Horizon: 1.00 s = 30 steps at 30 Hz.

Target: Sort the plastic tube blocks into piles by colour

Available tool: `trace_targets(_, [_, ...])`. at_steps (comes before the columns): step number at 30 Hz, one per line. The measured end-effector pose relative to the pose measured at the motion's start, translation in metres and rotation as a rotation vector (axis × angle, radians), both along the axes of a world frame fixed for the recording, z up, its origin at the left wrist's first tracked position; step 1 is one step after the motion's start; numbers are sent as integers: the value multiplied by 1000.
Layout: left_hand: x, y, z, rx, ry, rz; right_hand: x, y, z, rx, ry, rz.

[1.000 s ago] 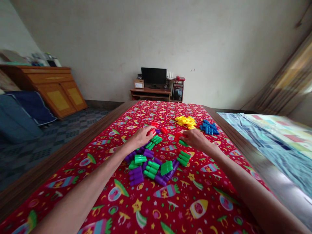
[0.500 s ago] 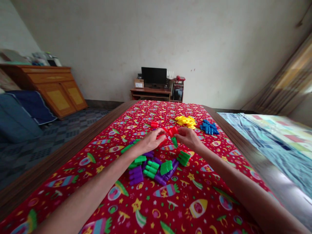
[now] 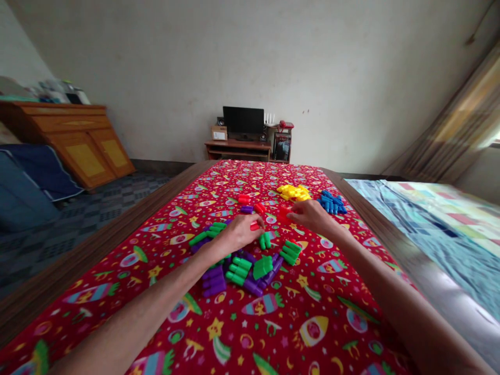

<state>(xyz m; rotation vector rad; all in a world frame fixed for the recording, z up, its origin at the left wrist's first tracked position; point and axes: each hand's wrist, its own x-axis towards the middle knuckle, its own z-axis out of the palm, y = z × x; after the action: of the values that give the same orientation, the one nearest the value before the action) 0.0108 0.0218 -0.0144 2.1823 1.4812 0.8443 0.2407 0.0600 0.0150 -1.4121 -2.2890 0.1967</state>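
Note:
My left hand (image 3: 245, 231) is closed around a red toy building block (image 3: 254, 226), mostly hidden by the fingers. Just below its fingertips lies a green block (image 3: 264, 240). My right hand (image 3: 310, 215) pinches red block pieces (image 3: 285, 214) just above the cloth; how many is unclear from the blur. Beyond the left hand are a red block (image 3: 244, 199), a purple block (image 3: 247, 209) and another red one (image 3: 259, 208). Nearer to me, green blocks (image 3: 239, 270) and purple blocks (image 3: 214, 281) lie in a loose heap, with a green block (image 3: 290, 252) to its right.
A yellow pile (image 3: 294, 192) and a blue pile (image 3: 332, 202) of blocks sit beyond the right hand. The red patterned cloth (image 3: 269, 338) covers the table. A bed (image 3: 422, 219) stands to the right, a wooden cabinet (image 3: 82, 146) to the left, a monitor (image 3: 244, 120) at the wall.
My hands have moved apart; the left came down toward the heap with its red block. The green block near the fingers now lies further left and nearer, and small red and purple blocks are uncovered.

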Motion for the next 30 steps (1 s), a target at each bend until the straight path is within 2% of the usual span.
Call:
trace_targets(2, [-3,3,0,46,-23,32,13,7,1,-61,-196,-57])
trace_targets(4, [-6,6,0,23,-79,51,21,11,0,-55,-278,-131])
trace_targets(7, [-8,6,-2,-116,-256,3,23,12,1,6,-278,-209])
trace_targets(9, [-7,3,-2,-178,-367,-53,18,7,5,35,-222,-203])
trace_targets(12, [-1,-5,0,-243,-436,-120,3,-5,11,49,-39,-19])
trace_targets(15, [7,-10,2,-339,-510,-205,-16,-21,11,-9,122,291])
trace_targets(17, [12,-10,1,-377,-573,-228,-25,-29,7,-76,143,463])
trace_targets(19, [14,-7,-3,-387,-600,-195,-28,-30,4,-114,129,524])
trace_targets(23, [10,2,-13,-328,-547,-125,-15,-13,2,-70,151,378])
trace_targets(27, [3,5,-12,-182,-358,-138,15,17,-1,17,291,83])
trace_targets(30, [1,4,-10,-122,-243,-152,35,35,-8,-68,425,-58])
